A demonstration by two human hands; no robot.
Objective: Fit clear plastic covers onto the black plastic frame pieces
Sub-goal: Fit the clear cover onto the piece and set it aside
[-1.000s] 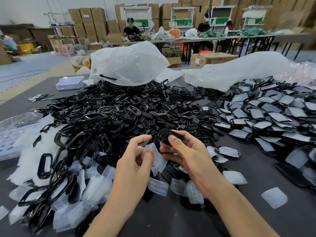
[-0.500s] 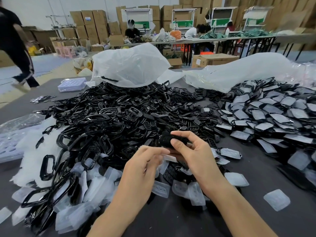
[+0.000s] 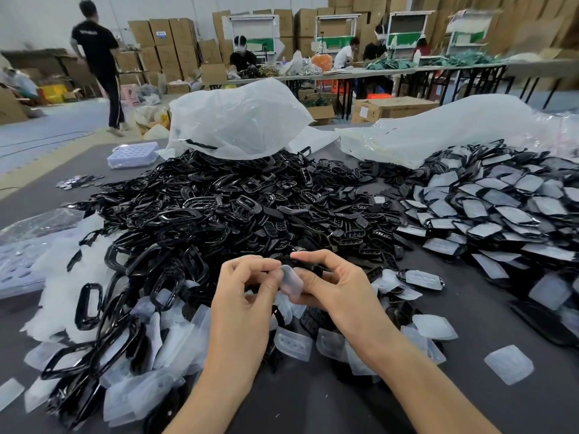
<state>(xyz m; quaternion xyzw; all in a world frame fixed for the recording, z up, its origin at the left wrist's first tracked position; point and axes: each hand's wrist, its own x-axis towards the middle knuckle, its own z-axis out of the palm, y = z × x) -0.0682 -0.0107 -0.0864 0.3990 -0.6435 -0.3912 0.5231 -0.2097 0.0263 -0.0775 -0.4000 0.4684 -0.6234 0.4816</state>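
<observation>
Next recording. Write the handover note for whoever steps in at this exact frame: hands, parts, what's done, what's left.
Left grip: pinches a clear cover by its edge.
Right grip: holds a black frame piece against that cover; the cover does not look seated yet.
Done: a pile of covered pieces lies on the right.
Left: a heap of bare frames in the middle, and loose covers below the hands and to the left.

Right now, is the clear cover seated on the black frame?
Not seated: the clear cover, pinched by the left hand, juts out below the black frame in the right hand.
</observation>
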